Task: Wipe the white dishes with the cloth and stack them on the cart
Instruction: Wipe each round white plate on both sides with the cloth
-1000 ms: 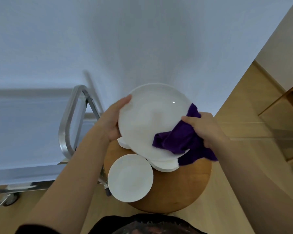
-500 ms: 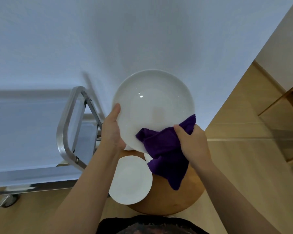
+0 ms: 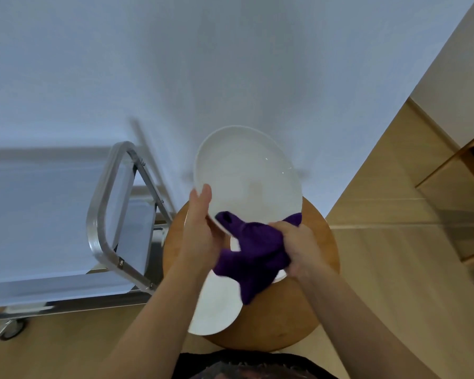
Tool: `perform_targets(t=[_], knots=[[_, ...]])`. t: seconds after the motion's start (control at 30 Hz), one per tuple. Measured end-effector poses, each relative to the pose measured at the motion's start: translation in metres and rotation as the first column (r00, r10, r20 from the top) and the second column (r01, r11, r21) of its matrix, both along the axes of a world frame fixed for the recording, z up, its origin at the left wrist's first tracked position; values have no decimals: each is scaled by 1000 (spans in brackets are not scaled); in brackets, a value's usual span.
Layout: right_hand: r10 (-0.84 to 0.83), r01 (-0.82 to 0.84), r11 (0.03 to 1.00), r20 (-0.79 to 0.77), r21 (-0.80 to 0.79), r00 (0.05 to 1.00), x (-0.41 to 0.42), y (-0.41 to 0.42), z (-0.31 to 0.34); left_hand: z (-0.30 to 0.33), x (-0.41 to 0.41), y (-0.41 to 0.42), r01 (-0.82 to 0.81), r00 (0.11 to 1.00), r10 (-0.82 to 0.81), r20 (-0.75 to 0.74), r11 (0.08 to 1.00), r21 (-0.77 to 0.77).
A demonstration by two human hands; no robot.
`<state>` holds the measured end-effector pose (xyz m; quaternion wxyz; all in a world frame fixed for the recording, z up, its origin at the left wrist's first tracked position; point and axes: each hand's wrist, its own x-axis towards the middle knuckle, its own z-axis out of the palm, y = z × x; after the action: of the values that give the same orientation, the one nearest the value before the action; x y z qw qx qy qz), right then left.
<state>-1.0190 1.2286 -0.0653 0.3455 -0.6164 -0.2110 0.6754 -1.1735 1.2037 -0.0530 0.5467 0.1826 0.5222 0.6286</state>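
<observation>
- Cart at far left: metal frame with a rounded handle loop, flat pale shelf, one caster visible low at the left edge. It stands on the wooden floor just beside the stool.
- Left hand right of the cart handle: it grips the lower left rim of the large plate, thumb lying along the front face, fingers hidden behind the rim.
- Large plate: white, round, held tilted in the air above the stool, its face turned toward the camera, the wall behind it.
- Small plate: white, lying flat on the stool near its front left edge, partly covered by the left forearm.
- Cloth: dark purple, bunched, draped over the lower edge of the large plate and hanging down over the stool.
- Right hand: clenched around the cloth, pressing it against the large plate's lower right rim.
- Stool: round wooden top below both hands; another white dish edge shows under the cloth, too hidden to describe.
</observation>
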Motion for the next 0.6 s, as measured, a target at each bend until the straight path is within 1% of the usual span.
perform_targets(t=[0.03, 0.07, 0.1, 0.17, 0.2, 0.27, 0.3, 0.33, 0.37, 0.4, 0.43, 0.53, 0.6], knots=[[53, -55, 997, -49, -48, 997, 9, 4, 9, 1, -10, 1, 95, 995, -93, -46, 994, 57], [106, -113, 990, -88, -78, 990, 19, 7, 18, 4, -21, 1, 143, 979, -131, -153, 988, 66], [163, -172, 981, -99, -88, 982, 28, 8, 28, 3, -33, 4, 172, 964, -153, -216, 982, 75], [249, -255, 965, -91, -61, 964, 41, 6, 45, 3, -50, 15, 115, 957, -93, -276, 991, 64], [253, -256, 966, -62, -42, 965, 44, 5, 50, 6, -52, 20, 102, 953, -79, -291, 993, 63], [217, -216, 976, 64, -12, 974, 48, -1, 56, 15, -42, 30, 157, 937, -118, -329, 983, 95], [201, -202, 979, 98, 3, 975, 43, -4, 61, 18, -36, 34, 173, 936, -121, -331, 976, 132], [185, -186, 983, 65, 5, 981, 41, -5, 56, 22, -30, 38, 139, 949, -89, -302, 979, 149], [185, -185, 982, 14, -29, 983, 38, -6, 49, 24, -28, 41, 87, 966, -49, -253, 986, 144], [183, -185, 981, -58, -49, 982, 34, -5, 38, 26, -27, 43, 12, 975, 13, -221, 994, 112], [179, -189, 978, -107, -87, 978, 28, -5, 32, 27, -29, 44, -51, 971, 68, -231, 996, 78], [155, -195, 966, -224, -170, 962, 25, 6, 11, 27, -37, 45, -150, 920, 139, -366, 989, -2], [143, -199, 960, -267, -198, 953, 22, 9, 8, 27, -42, 44, -168, 880, 131, -457, 985, -40]])
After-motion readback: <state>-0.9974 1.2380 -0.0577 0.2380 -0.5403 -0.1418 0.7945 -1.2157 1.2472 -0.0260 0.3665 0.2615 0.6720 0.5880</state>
